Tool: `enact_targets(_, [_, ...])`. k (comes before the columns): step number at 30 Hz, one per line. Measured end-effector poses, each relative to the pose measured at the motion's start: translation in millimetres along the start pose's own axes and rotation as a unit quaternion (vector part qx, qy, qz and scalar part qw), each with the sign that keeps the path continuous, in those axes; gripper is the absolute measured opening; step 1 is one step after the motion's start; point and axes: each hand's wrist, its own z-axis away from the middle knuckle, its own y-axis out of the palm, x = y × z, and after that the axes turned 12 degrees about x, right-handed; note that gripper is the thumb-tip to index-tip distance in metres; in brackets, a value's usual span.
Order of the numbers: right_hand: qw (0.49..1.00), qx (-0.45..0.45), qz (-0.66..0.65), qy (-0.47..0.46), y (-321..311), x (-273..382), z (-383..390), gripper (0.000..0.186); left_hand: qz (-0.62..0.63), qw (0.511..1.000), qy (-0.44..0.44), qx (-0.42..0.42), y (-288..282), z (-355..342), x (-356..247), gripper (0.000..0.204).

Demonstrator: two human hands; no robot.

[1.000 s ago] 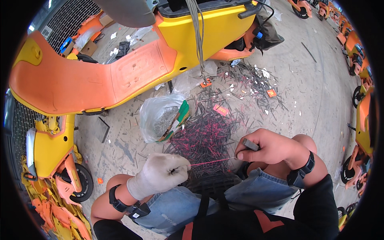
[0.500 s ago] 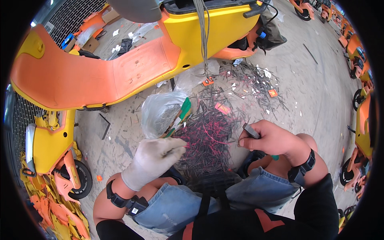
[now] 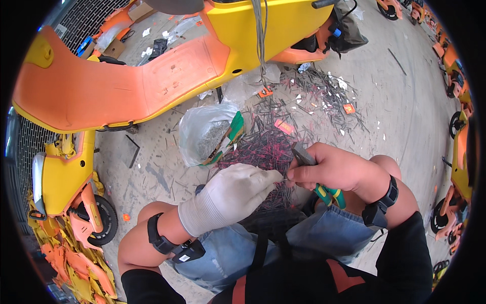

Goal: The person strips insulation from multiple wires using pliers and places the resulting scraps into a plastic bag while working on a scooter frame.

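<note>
My left hand (image 3: 238, 188), in a pale knit glove, is closed in a pinch at the middle. Its fingertips meet the fingers of my right hand over a thin piece too small to name. My bare right hand (image 3: 329, 167) grips a pair of pliers (image 3: 333, 196) with green and yellow handles. Their dark metal jaws point up and away from me past my thumb. Under both hands lies a heap of black cut strips mixed with pink strands (image 3: 263, 149). Just beyond my left hand stands a clear plastic bag (image 3: 195, 134) with a green edge, holding thin grey pieces.
A yellow and orange scooter body (image 3: 177, 66) spans the far left, with grey cables (image 3: 260, 35) hanging from it. Another yellow scooter part with a wheel (image 3: 104, 220) stands at left, beside piled panels (image 3: 76, 263). More scooters (image 3: 458, 152) line the right. Scraps litter the concrete floor.
My left hand has moved right, up against my right hand. My right hand has shifted slightly left and turned, so the green and yellow handles show more.
</note>
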Motion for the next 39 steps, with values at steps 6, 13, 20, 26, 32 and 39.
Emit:
enact_targets(6, [1.0,0.002,-0.01,-0.001,0,1,3,0.022,0.188,0.982,0.023,-0.002,1,-1,1,0.023])
enact_targets(13, [1.0,0.013,-0.024,-0.011,1,4,3,0.021,0.233,0.971,-0.016,0.04,-5,-3,-2,0.024])
enact_targets(20, [1.0,0.024,-0.005,-0.014,1,5,4,0.022,0.255,0.966,0.006,0.034,-2,-2,0,0.021])
enact_targets(26, [0.999,0.029,0.017,0.0,2,5,4,0.021,0.258,0.966,-0.012,0.03,-6,0,-5,0.019])
enact_targets(32, [0.995,0.073,0.057,-0.028,4,-3,7,0.018,0.237,0.971,-0.022,0.005,2,8,-8,0.015])
enact_targets(39, [0.988,0.085,0.07,-0.105,6,-14,8,0.02,0.258,0.966,-0.01,-0.012,6,14,-7,0.014])
